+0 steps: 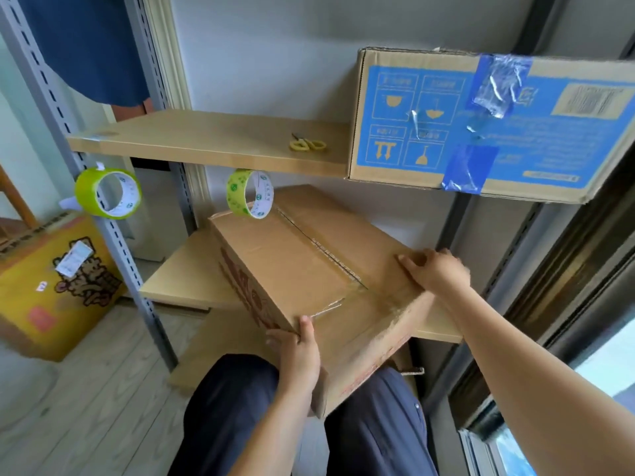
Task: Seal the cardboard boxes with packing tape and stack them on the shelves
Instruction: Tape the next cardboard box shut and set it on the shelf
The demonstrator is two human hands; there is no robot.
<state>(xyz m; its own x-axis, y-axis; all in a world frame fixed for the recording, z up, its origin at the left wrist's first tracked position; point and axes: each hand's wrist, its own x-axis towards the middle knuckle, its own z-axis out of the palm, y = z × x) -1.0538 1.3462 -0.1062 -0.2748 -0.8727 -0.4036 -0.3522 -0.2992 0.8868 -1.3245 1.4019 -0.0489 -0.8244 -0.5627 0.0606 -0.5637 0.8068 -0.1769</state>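
A brown cardboard box (pixel 302 266) with clear tape along its top seam lies tilted, its far part over the lower shelf (pixel 178 286) and its near end above my knees. My left hand (pixel 299 352) grips the near left corner, thumb on top. My right hand (pixel 434 269) rests on the box's right top edge, fingers curled over it. A green tape roll (pixel 250 193) stands on the far end of the box. A second green roll (pixel 108 193) hangs on the shelf's left upright. A blue-printed box (pixel 481 121) sealed with blue tape sits on the upper shelf (pixel 213 139).
Yellow-handled scissors (pixel 308 144) lie on the upper shelf left of the blue-printed box. A yellow printed box (pixel 51 283) stands on the wooden floor at left. Grey slotted uprights (pixel 86 187) frame the shelves. A window frame (pixel 563 304) runs down the right side.
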